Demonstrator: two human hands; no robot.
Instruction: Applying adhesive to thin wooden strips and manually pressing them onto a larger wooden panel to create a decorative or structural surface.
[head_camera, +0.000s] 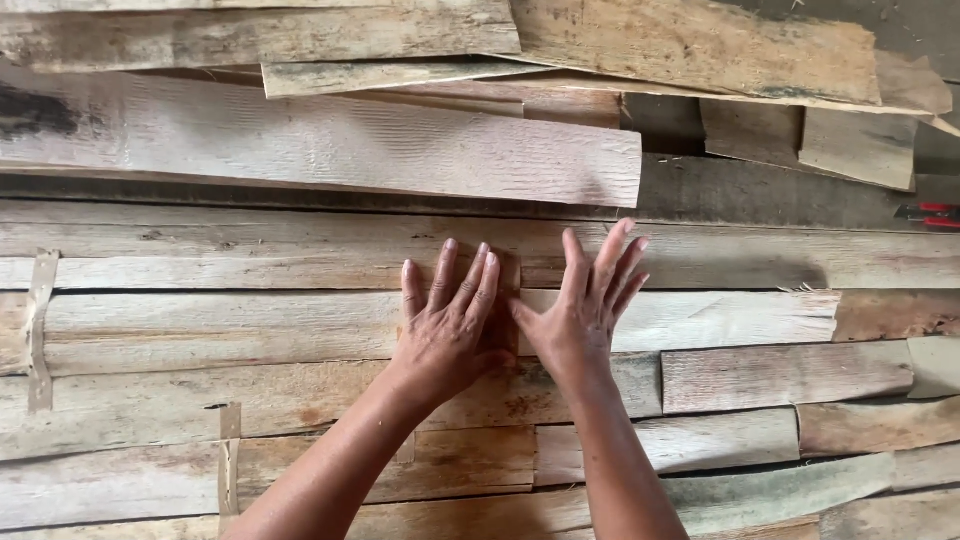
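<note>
My left hand (448, 325) and my right hand (585, 305) lie flat, side by side, fingers spread, on thin wood veneer strips (250, 325) laid in rows across the surface. Both palms press on the seam where two strips meet, near a short brown piece (507, 270) between the hands. Neither hand holds anything. The strips are pale, streaked brown and grey, with ragged ends.
A long pale veneer sheet (320, 145) lies loose above the hands, with more sheets (700, 45) piled at the top. Strips of tape (38, 330) cross the joints at the left. A red-handled tool (928, 214) rests at the right edge.
</note>
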